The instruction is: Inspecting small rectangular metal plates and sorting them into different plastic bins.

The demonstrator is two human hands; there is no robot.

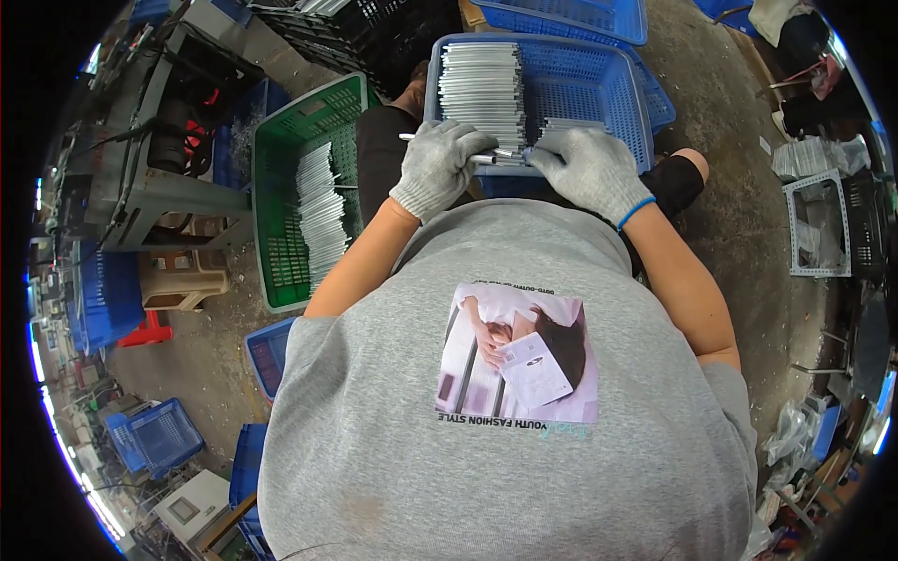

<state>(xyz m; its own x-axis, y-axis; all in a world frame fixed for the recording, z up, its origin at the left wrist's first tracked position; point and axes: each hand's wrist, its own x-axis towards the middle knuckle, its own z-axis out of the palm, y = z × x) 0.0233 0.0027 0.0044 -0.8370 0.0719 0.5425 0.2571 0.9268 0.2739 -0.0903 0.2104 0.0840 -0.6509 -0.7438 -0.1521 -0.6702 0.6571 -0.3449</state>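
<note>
My left hand [437, 168], in a grey knit glove, is closed around slim silver metal tubes [484, 159]; a tube end also juts out on its left side. My right hand [591, 170], gloved alike with a blue cuff edge, is beside it with thumb and fingers drawn together near the tubes' right ends; what lies in its fingers is hidden. Both hands are over the near rim of a blue plastic basket [625, 70]. Inside it, a tall stack of silver tubes [479, 89] fills the left side, and a smaller pile [572, 123] lies by my right hand.
To the left, a green basket [271, 210] holds more silver tubes [321, 215]. A grey metal machine stand [173, 210] is beyond it. Blue baskets [571, 13] and a black crate [374, 42] are at the far side. A white-framed rack [818, 224] stands at right.
</note>
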